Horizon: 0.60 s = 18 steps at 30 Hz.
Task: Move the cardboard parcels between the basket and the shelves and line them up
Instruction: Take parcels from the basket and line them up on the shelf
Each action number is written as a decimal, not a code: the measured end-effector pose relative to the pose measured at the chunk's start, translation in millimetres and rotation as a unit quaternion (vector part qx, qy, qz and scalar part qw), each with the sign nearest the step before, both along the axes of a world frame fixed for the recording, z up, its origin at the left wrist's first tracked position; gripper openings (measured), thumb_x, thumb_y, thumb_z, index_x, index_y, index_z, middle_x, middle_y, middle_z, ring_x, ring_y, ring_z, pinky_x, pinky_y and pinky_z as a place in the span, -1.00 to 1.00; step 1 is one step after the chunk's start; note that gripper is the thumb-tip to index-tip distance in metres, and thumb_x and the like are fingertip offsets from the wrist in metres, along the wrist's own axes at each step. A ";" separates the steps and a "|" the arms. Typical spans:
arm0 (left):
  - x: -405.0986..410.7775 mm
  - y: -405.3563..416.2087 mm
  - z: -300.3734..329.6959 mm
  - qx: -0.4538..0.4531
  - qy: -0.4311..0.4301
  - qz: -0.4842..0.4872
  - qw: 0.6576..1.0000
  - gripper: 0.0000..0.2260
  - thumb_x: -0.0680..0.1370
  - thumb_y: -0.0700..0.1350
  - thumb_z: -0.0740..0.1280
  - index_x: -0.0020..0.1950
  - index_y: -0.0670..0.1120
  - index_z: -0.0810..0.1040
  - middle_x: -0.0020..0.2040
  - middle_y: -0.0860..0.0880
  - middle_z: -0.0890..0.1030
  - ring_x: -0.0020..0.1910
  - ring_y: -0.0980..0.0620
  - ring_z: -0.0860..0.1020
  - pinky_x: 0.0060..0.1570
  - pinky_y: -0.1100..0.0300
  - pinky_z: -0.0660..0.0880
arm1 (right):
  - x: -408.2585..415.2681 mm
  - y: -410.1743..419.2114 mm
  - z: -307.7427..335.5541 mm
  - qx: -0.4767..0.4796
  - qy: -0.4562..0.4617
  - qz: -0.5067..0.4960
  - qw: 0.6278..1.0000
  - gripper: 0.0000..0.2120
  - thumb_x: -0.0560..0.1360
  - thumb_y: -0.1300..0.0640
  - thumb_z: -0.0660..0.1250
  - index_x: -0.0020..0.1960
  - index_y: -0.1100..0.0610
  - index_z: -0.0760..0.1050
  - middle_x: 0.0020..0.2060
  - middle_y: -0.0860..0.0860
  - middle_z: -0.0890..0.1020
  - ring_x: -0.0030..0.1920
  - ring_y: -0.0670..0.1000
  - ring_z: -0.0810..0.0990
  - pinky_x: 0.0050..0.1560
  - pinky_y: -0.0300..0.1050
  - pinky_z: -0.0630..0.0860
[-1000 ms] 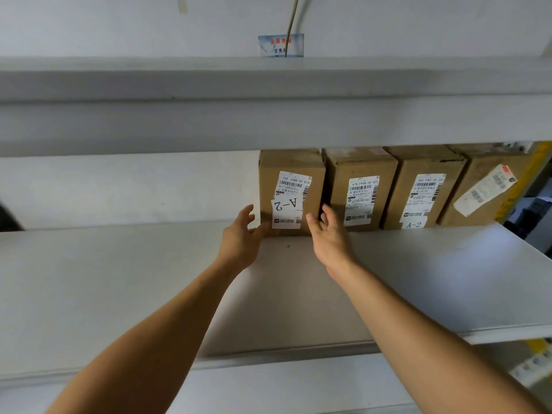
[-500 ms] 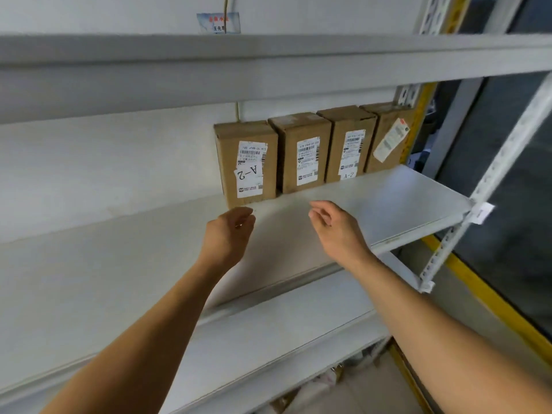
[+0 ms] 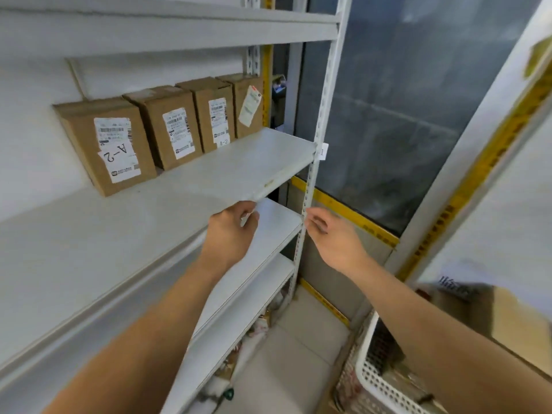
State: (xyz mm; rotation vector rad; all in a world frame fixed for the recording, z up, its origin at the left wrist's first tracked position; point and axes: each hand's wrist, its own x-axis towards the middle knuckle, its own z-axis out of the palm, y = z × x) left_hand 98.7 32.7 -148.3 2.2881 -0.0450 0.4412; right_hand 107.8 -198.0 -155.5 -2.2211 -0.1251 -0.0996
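Both my hands hang empty in front of the shelf, four parcels lined up at its back.

My left hand [image 3: 231, 234] is loosely curled at the shelf's [image 3: 209, 186] front edge, holding nothing; my right hand [image 3: 334, 237] hovers beside the rack's front upright [image 3: 321, 121], fingers relaxed and empty. The four cardboard parcels [image 3: 167, 124] stand side by side along the back edge toward the right end, labels facing me. The white basket [image 3: 385, 386] sits on the floor at lower right.
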 end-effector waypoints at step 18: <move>8.0 -356.0 -93.3 0.034 0.167 -0.256 0.952 -0.67 0.67 0.02 0.35 0.42 0.00 0.59 0.31 0.00 0.67 0.32 -0.01 0.60 0.37 0.01 0.50 | -103.9 -329.9 -85.7 -0.016 0.108 -0.227 0.968 -0.60 0.71 -0.05 0.26 0.49 0.09 0.49 0.36 0.03 0.64 0.31 0.04 0.62 0.30 -0.04 0.56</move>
